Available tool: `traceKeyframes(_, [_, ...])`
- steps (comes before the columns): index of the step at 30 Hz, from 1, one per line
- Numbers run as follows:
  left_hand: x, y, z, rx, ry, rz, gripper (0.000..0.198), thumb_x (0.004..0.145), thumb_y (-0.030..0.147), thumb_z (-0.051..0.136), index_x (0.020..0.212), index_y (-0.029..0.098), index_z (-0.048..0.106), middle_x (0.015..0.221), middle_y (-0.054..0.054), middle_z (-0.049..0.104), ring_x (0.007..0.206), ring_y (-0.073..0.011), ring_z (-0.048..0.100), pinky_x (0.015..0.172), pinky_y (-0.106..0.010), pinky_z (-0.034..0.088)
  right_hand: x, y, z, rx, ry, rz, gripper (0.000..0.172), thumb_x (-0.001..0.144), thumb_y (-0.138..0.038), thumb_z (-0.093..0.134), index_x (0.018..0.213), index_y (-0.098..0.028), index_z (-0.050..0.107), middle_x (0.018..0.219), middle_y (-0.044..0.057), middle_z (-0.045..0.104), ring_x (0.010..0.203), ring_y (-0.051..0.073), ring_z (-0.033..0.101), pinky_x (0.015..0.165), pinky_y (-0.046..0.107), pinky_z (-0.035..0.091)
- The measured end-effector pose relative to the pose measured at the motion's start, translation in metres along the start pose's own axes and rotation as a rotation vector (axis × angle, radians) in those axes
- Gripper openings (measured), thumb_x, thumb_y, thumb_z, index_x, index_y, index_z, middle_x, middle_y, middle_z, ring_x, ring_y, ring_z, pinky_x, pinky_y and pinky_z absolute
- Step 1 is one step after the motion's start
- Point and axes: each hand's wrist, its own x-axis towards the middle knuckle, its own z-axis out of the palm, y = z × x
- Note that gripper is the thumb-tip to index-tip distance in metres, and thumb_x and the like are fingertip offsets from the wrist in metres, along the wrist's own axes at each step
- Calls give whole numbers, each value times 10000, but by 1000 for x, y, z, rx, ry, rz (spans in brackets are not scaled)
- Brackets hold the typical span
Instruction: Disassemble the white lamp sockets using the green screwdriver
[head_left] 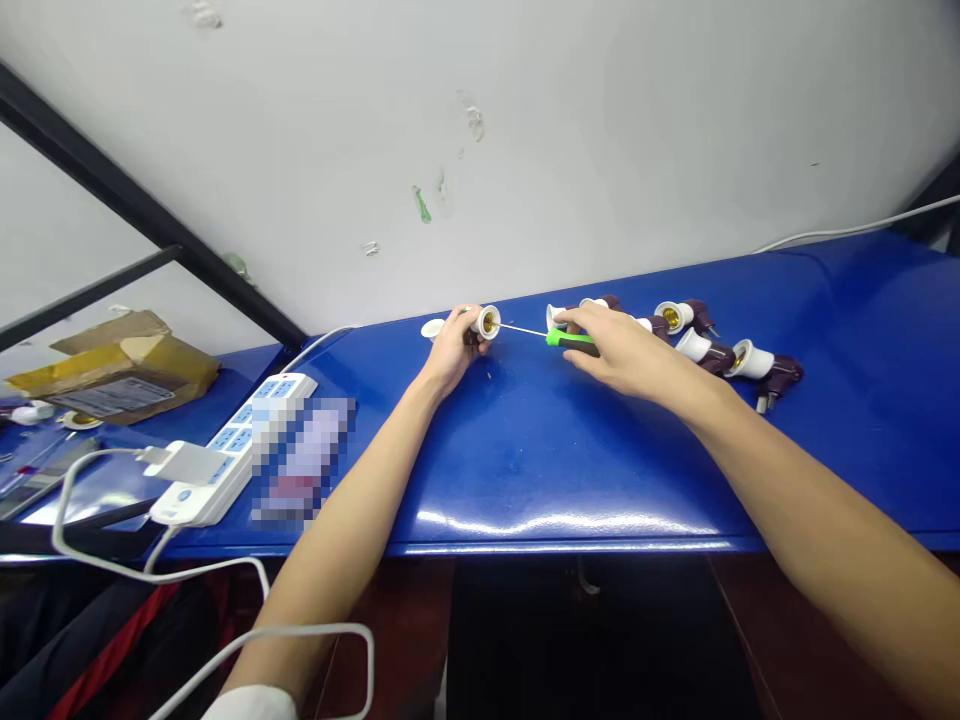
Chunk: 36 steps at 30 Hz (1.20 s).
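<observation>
My left hand point(451, 352) is closed around a lamp socket point(488, 322) with a white rim and a brass-coloured inside, its mouth turned to the right. In my right hand point(611, 345) is a screwdriver point(559, 340) with a green and black handle. Its thin shaft points left, and the tip reaches into the mouth of the socket. Just left of my left hand lies a small white round piece point(432, 328). Around and beyond my right hand lie several more lamp sockets point(754, 360), white with dark brown plug ends; some are partly hidden by the hand.
A white power strip point(232, 450) with a plugged-in charger point(184, 462) stands on the blue table point(525, 480) at left, beside a blurred-out flat object point(306, 460). A torn yellow package point(120, 370) lies further left, past a black frame bar point(217, 275). White cable point(247, 565) hangs over the front edge.
</observation>
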Motion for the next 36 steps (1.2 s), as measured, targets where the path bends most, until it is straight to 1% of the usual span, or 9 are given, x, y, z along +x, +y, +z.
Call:
traceKeyframes(4, [2, -1, -2, -11, 5, 6, 196, 908, 302, 726, 813, 185, 602, 715, 11, 581, 556, -89, 517, 502, -203, 394, -1, -3, -1, 21, -45, 117, 469, 1107, -321, 396, 1470, -158, 644, 1329, 191, 747, 1168, 371, 730, 986, 504, 570])
traceKeyframes(10, [3, -5, -4, -3, -39, 4, 198, 902, 315, 746, 830, 188, 613, 707, 12, 588, 554, -93, 531, 508, -204, 411, 0, 1, 1, 28, -16, -1, 533, 981, -268, 612, 1497, -139, 621, 1435, 197, 692, 1280, 376, 680, 1038, 499, 564])
traceKeyframes(15, [4, -5, -5, 3, -13, 0, 195, 912, 328, 738, 852, 186, 619, 718, 13, 586, 570, -91, 531, 514, -202, 406, 0, -4, -1, 45, -89, 120, 514, 1109, -310, 394, 1551, -129, 583, 1351, 212, 744, 1230, 366, 722, 1052, 496, 548])
traceKeyframes(18, [3, -5, -5, 20, -26, -3, 220, 907, 343, 750, 838, 191, 607, 722, 13, 589, 573, -92, 534, 521, -205, 407, -1, -3, 0, 36, -74, 95, 482, 1068, -304, 488, 1510, -153, 607, 1306, 186, 754, 1191, 352, 729, 1023, 472, 562])
traceKeyframes(22, [3, -6, -4, 37, -58, -6, 214, 911, 326, 738, 823, 194, 594, 716, 9, 593, 568, -96, 535, 518, -204, 403, 0, 1, 3, 44, -63, 27, 538, 982, -289, 625, 1502, -151, 602, 1417, 196, 693, 1242, 365, 696, 1027, 480, 568])
traceKeyframes(25, [3, -6, -5, 37, -55, -4, 210, 918, 317, 721, 814, 194, 587, 703, 10, 586, 562, -94, 525, 515, -202, 403, 0, -2, 0, 44, -81, 84, 541, 1049, -339, 554, 1552, -140, 575, 1435, 209, 693, 1293, 379, 682, 1081, 490, 539])
traceKeyframes(28, [4, -5, -5, 20, -22, -4, 194, 917, 316, 720, 827, 192, 602, 712, 10, 586, 570, -92, 525, 512, -199, 406, 0, -8, -6, 29, -124, 189, 529, 1104, -305, 421, 1586, -133, 554, 1308, 210, 754, 1183, 370, 734, 1030, 488, 555])
traceKeyframes(30, [4, -5, -4, 18, -20, -1, 190, 916, 313, 720, 828, 190, 605, 713, 9, 587, 571, -92, 526, 507, -198, 403, 0, -10, -7, 28, -126, 208, 524, 1089, -281, 447, 1581, -137, 555, 1262, 200, 768, 1141, 359, 745, 1007, 484, 565])
traceKeyframes(36, [3, -4, -2, 47, -34, -13, 171, 934, 284, 681, 825, 196, 584, 686, 8, 588, 549, -95, 519, 515, -198, 405, 0, -3, -2, 19, -85, 99, 577, 981, -288, 643, 1537, -146, 580, 1453, 197, 684, 1315, 375, 671, 1068, 502, 556])
